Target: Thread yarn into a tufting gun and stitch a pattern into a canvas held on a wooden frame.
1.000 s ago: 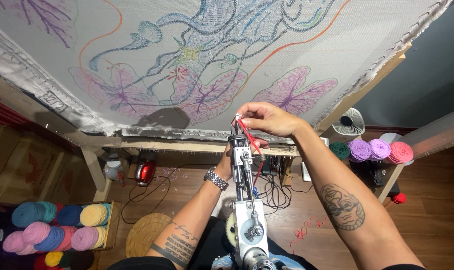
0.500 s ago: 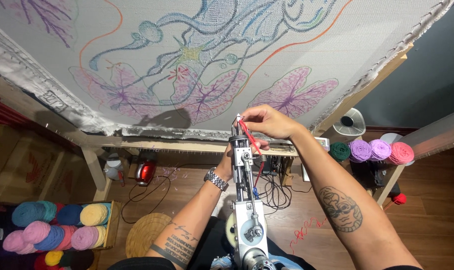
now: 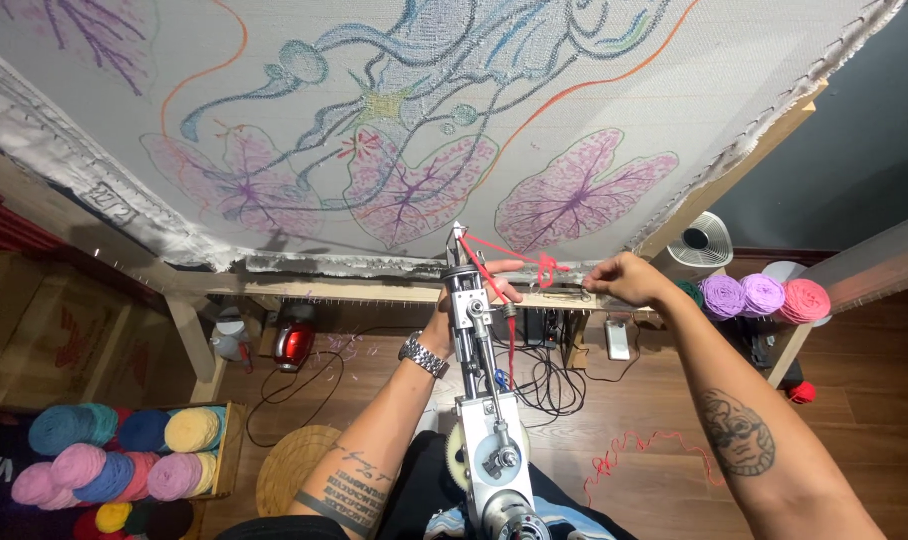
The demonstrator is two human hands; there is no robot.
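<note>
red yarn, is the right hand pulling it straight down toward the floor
No, the right hand holds the red yarn out sideways from the tufting gun tip.

A silver metal tufting gun (image 3: 479, 380) points up and away, its thin tip close to the bottom edge of a big white cloth. It has a long shiny body with a round gear near the bottom. A red yarn (image 3: 509, 255) comes out by the tip and runs sideways in a thin line to the right, where it makes a small loop. More of the red yarn hangs down beside the gun.
</note>
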